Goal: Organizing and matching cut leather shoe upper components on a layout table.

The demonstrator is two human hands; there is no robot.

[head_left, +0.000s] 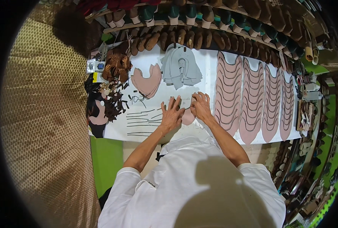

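One pink piece [188, 118] lies in the head view on the white surface [207, 78], between the left hand [172, 117], its fingers spread apart, and the right hand [202, 108], its fingers curled; whether these pinch anything, I cannot tell. Pressing the piece flat should steady its edge

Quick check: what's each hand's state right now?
Left hand: open, fingers spread, at the pink piece.
Right hand: fingers bent, at the same piece; whether its grip is closed can't be told.
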